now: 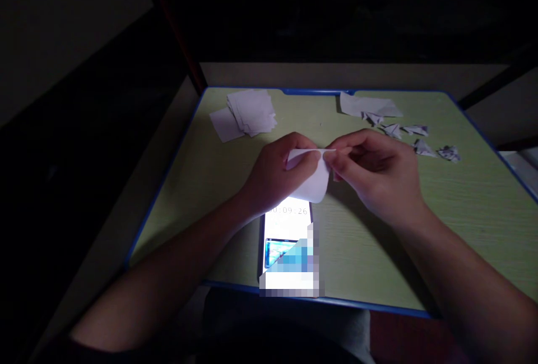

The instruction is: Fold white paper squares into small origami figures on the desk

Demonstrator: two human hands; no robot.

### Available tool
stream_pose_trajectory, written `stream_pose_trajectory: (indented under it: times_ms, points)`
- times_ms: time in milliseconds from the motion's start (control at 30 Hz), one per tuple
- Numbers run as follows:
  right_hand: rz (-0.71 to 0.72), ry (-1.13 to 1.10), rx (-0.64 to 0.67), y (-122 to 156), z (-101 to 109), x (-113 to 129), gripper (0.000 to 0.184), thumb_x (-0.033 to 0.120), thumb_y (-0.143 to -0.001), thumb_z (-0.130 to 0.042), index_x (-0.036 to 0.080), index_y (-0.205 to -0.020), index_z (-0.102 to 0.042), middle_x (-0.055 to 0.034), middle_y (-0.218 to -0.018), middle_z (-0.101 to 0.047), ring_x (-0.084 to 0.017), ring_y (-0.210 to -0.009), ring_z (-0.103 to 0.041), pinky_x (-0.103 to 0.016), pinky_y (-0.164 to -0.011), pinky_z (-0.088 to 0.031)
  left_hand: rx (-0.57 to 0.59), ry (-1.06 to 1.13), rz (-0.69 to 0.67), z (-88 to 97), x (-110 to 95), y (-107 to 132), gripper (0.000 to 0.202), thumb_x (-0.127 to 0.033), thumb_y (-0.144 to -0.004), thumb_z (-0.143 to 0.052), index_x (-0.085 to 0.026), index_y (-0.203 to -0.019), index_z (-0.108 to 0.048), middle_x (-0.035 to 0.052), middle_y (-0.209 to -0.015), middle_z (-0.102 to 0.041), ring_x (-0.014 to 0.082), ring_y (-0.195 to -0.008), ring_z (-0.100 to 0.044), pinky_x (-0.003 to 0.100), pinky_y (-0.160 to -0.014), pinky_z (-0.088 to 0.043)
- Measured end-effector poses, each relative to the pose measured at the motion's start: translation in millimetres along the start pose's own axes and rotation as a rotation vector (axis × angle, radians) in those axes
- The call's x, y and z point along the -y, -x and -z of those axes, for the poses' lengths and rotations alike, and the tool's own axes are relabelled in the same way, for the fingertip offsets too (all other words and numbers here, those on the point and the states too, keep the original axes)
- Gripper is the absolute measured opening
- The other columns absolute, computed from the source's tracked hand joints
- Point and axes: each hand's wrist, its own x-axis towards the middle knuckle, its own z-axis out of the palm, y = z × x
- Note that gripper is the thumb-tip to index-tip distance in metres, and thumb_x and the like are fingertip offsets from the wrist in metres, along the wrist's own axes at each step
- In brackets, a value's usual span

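Observation:
A small white sheet of paper (313, 182) is held up between both hands, above a lit phone (290, 224). My left hand (281, 168) grips it from the left, thumb pressed on its upper part. At the paper's upper right edge, my right hand (378, 173) pinches it between thumb and forefinger. The two thumbs nearly meet there. The paper bends a little and its lower edge hangs free. Fingers behind the paper are hidden. The phone lies on the table under the hands, its screen bright with a running-time display and its lower part blurred out.
A pile of white paper squares (252, 112) lies at the table's back left. Several small folded paper pieces (423, 148) are scattered at the right, near a flat paper sheet (370, 105). The light green table (189, 185) has a raised blue edge. The surroundings are dark.

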Motion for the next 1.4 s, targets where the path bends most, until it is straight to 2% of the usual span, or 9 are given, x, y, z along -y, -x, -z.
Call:
stream_pose_trajectory:
  times_ms: [200,333,500,700,867,1067,1200,1300,1400]
  points:
    - [0.008,-0.007,-0.062,2.0,-2.0,4.6,0.011,0.021,-0.072,-0.075,0.022,-0.075,-0.065,0.0038,-0.056,-0.055,-0.011,-0.050,-0.049,-0.026,-0.046,-0.036,0.028,0.134,0.141,-2.8,-5.9,2.2,0.005,-0.020,-0.082,-0.058,-0.016,-0.080,-0.055,-0.0046,-0.063,-0.056,0.0050,-0.049,-0.052,0.014,-0.041,-0.038]
    - [0.056,-0.027,-0.173,-0.6,-2.1,4.2,0.010,0.024,-0.076,-0.072,0.025,-0.073,-0.062,0.0023,-0.059,-0.055,-0.012,-0.049,-0.047,-0.028,-0.045,-0.037,0.145,0.207,0.257,-3.4,-8.9,4.3,0.014,-0.023,-0.081,-0.061,-0.016,-0.091,-0.055,-0.0004,-0.072,-0.064,0.0096,-0.059,-0.060,0.017,-0.044,-0.043]
    - [0.084,-0.051,-0.248,-4.4,-0.5,0.6,0.011,0.021,-0.077,-0.070,0.025,-0.072,-0.061,0.0002,-0.066,-0.055,-0.014,-0.054,-0.050,-0.031,-0.048,-0.040,0.259,0.196,0.275,-4.2,-3.7,5.0,0.012,-0.025,-0.084,-0.053,-0.014,-0.079,-0.056,0.0018,-0.071,-0.063,0.0103,-0.059,-0.058,0.019,-0.046,-0.043]
    - [0.027,-0.003,-0.142,-4.2,3.0,-1.5,0.012,0.019,-0.074,-0.071,0.025,-0.080,-0.063,0.0021,-0.071,-0.059,-0.012,-0.060,-0.055,-0.030,-0.058,-0.046,0.167,0.187,0.318,-4.5,0.4,1.6,0.012,-0.024,-0.085,-0.051,-0.015,-0.076,-0.053,-0.0020,-0.063,-0.055,0.0081,-0.052,-0.052,0.017,-0.042,-0.039]
    - [0.098,0.172,-0.161,-0.8,2.9,-0.3,0.008,0.019,-0.074,-0.071,0.023,-0.078,-0.065,0.0017,-0.071,-0.062,-0.011,-0.061,-0.055,-0.027,-0.056,-0.045,0.113,0.279,0.362,-3.3,3.1,-2.3,0.016,-0.021,-0.084,-0.050,-0.017,-0.069,-0.048,-0.0052,-0.054,-0.047,0.0061,-0.042,-0.048,0.016,-0.036,-0.033]
    - [0.071,0.194,-0.205,-6.9,7.7,-10.4,0.011,0.022,-0.073,-0.072,0.023,-0.077,-0.063,0.0019,-0.069,-0.061,-0.011,-0.058,-0.054,-0.027,-0.054,-0.044,0.041,0.279,0.330,2.9,12.1,-7.1,0.007,-0.022,-0.080,-0.055,-0.018,-0.086,-0.051,-0.0027,-0.066,-0.060,0.0078,-0.048,-0.056,0.017,-0.039,-0.041]
    - [-0.009,0.147,-0.259,-17.4,20.8,-27.3,0.020,0.021,-0.070,-0.074,0.024,-0.083,-0.060,0.0025,-0.069,-0.056,-0.011,-0.056,-0.053,-0.027,-0.051,-0.043,-0.092,0.083,0.166,23.6,19.3,-18.9,0.011,-0.026,-0.083,-0.053,-0.018,-0.090,-0.053,-0.0005,-0.069,-0.063,0.0068,-0.047,-0.055,0.017,-0.039,-0.039]
    - [-0.060,0.148,-0.291,-25.8,32.3,-37.4,0.031,0.018,-0.068,-0.073,0.025,-0.094,-0.059,0.0049,-0.060,-0.052,-0.012,-0.049,-0.049,-0.027,-0.045,-0.040,-0.287,-0.198,0.145,59.7,26.2,-31.8,0.009,-0.023,-0.082,-0.050,-0.016,-0.086,-0.056,0.0025,-0.071,-0.064,0.0109,-0.060,-0.061,0.021,-0.053,-0.048]
    - [-0.148,0.082,-0.300,-38.6,41.4,-41.7,0.032,0.019,-0.065,-0.073,0.023,-0.092,-0.057,0.0064,-0.057,-0.051,-0.011,-0.042,-0.047,-0.026,-0.040,-0.039,-0.231,-0.630,0.243,104.9,35.1,-39.0,0.020,-0.026,-0.081,-0.052,-0.016,-0.095,-0.062,0.0081,-0.094,-0.069,0.0195,-0.086,-0.065,0.032,-0.078,-0.052]
